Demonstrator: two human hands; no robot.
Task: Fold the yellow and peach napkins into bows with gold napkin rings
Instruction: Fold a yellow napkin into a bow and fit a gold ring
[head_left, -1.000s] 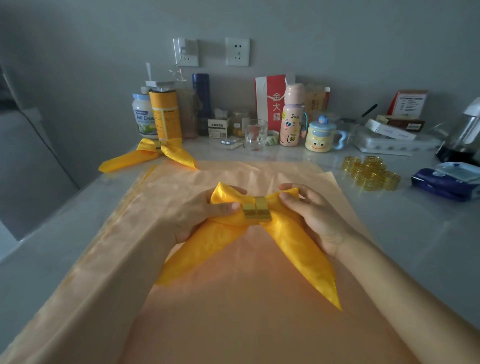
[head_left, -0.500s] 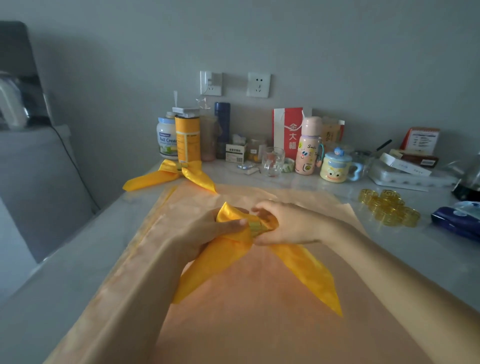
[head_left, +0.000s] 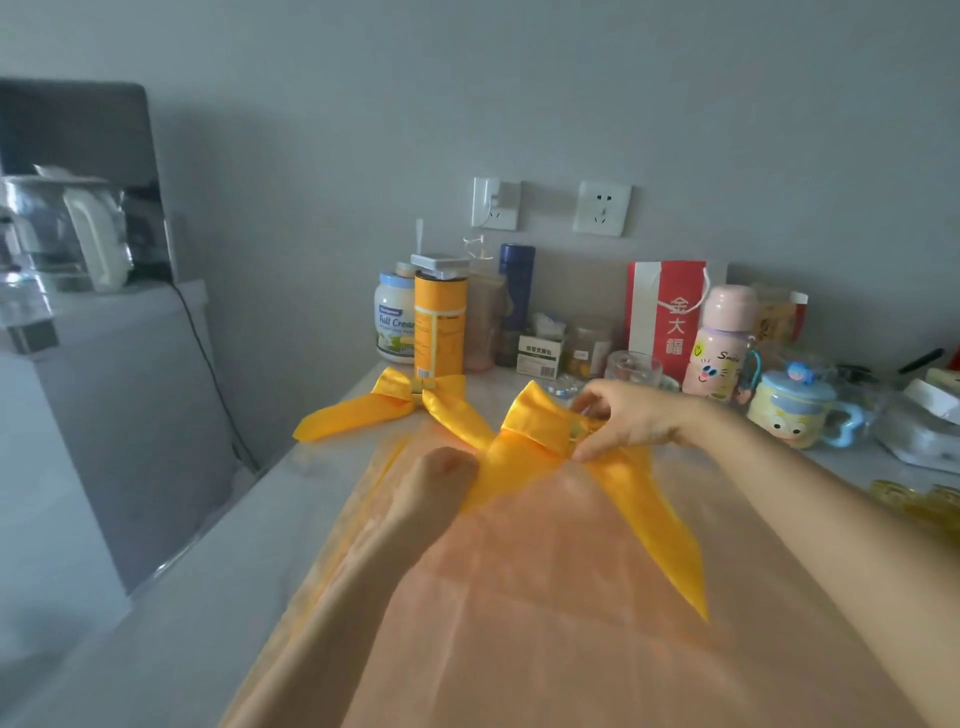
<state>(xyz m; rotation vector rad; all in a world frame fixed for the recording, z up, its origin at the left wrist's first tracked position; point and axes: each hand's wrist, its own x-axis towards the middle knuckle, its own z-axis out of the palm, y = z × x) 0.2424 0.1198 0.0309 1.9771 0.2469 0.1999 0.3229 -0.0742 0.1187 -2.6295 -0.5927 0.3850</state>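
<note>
Gold shows between the thumb and fingers of the right hand (head_left: 631, 418), whose grip is pinched together on the napkin ring (head_left: 580, 432) at the waist of the yellow bow (head_left: 535, 422). The thumb sits on the near side of the ring and the fingertips on the far side, so most of the ring is covered. The bow's left loop stands out to the left of that grip, folded over at its top, while the right loop is hidden behind the hand (only the tail comes out from under the wrist). That right tail runs toward the near right and ends in a point, lying flat on the peach napkin (head_left: 545, 623). The left tail slants toward the left hand (head_left: 441, 478), which lies at its end with the fingers curled under; whether this grip pinches the fabric or only rests against it cannot be told. The peach napkin is spread open under both hands and covers the middle of the tabletop (head_left: 171, 613). Beyond its far left corner a second yellow bow (head_left: 387, 406), already ringed, lies flat just in front of a yellow canister (head_left: 439, 327) and a white jar (head_left: 393, 325). Well apart at the right edge, blurred, is a cluster of spare gold rings (head_left: 917, 501), with a cartoon-faced mug (head_left: 792, 418) farther back.
</note>
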